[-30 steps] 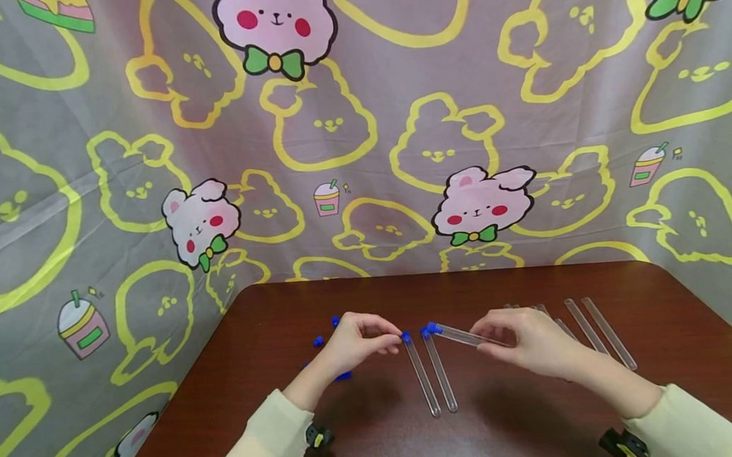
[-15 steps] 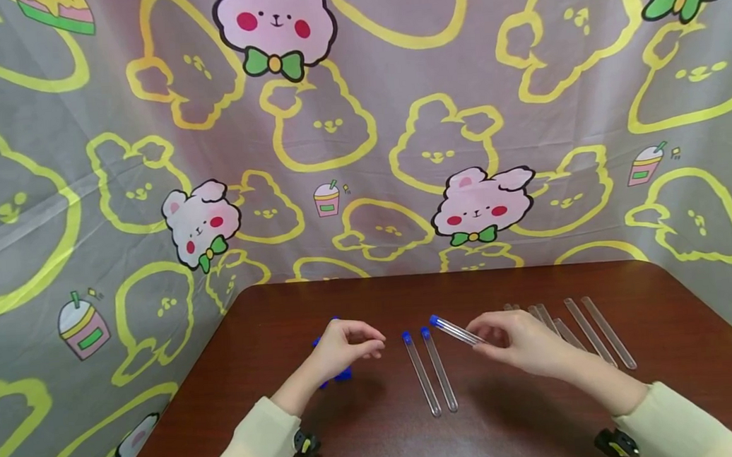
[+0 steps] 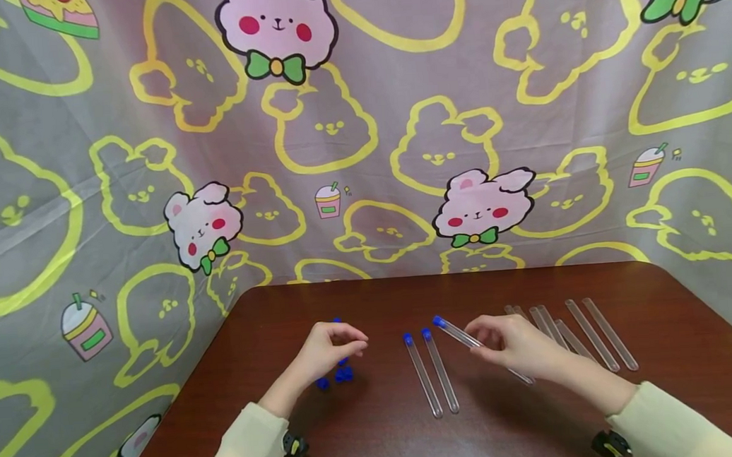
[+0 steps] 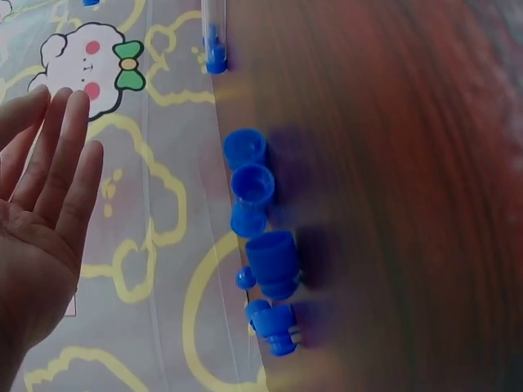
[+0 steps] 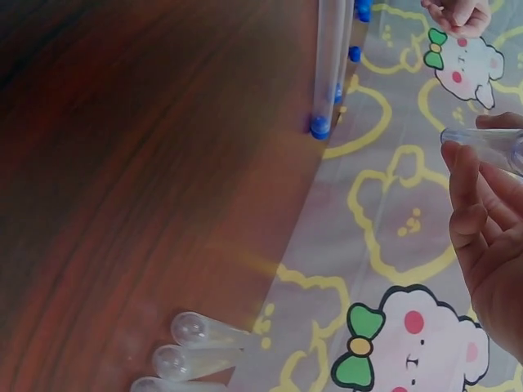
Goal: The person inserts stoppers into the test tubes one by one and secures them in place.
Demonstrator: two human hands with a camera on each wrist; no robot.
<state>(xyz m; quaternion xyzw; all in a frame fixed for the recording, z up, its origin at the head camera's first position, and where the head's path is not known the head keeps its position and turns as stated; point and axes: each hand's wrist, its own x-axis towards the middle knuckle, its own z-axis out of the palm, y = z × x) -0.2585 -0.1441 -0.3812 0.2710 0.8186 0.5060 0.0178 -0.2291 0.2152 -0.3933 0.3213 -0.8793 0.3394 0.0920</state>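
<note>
My right hand [image 3: 519, 342] pinches a clear test tube [image 3: 457, 332] between thumb and fingers, above the table. This tube slants, its blue cap at the upper left and its rounded end low on the right. Two more capped test tubes, a left one [image 3: 424, 379] and a right one [image 3: 442, 373], lie side by side before me, caps away from me. My left hand [image 3: 323, 348] hovers over the table's left part, holding nothing, fingers fairly straight in the left wrist view. Loose blue caps [image 4: 274, 260] lie beneath and beside it, some hidden by the hand in the head view.
Several uncapped test tubes [image 3: 611, 335] lie on the right of the brown table [image 3: 368, 448], partly behind my right hand and forearm. A patterned cloth [image 3: 359, 137] hangs behind the table and at both sides.
My left hand has moved left, away from the capped tubes to the loose caps. The right hand's tube has swung steeper, its cap now apart from the cap of the lying tube.
</note>
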